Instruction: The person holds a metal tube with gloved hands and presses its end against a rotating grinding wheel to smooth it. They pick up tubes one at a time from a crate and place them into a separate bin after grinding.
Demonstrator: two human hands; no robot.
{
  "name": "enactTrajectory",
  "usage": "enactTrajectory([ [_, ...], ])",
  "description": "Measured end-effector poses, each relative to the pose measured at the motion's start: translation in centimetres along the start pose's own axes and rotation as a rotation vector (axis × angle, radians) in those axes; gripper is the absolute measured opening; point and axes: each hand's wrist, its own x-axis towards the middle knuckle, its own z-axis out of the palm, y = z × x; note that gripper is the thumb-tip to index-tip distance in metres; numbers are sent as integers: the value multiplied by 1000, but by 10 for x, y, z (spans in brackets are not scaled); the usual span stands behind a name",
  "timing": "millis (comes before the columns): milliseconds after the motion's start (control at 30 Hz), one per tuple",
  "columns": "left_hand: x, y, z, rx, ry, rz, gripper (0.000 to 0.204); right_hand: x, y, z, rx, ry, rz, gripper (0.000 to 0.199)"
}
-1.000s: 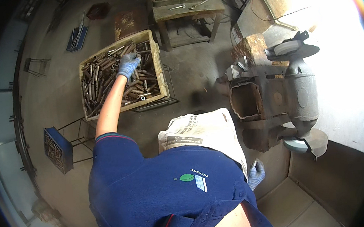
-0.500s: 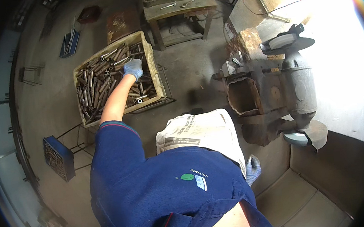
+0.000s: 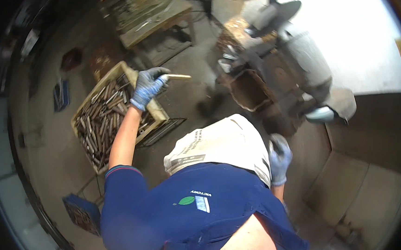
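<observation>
Lifting left hand [image 3: 147, 87], rod [image 3: 176, 76] from crate [image 3: 158, 113]

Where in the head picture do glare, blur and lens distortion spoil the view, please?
Head view: daylight at the upper right is blown out white behind the grinding machine; the left hand and the metal piece it holds look soft with motion; the crate edges bow near the dark round fisheye rim; the right hand sits in dimmer light.

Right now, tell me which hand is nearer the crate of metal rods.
Left. The left hand hovers over the crate rim, holding a rod; the right hand hangs beside the apron.
</observation>
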Motion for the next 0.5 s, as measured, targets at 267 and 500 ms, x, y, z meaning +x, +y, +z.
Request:
enactTrajectory([
  [267,14,51,185,-247,-709,69,24,53,-50,-6,282,-151,19,36],
  [500,1,59,281,-508,-970,-227,39,32,-60,-15,-89,27,-57,30],
])
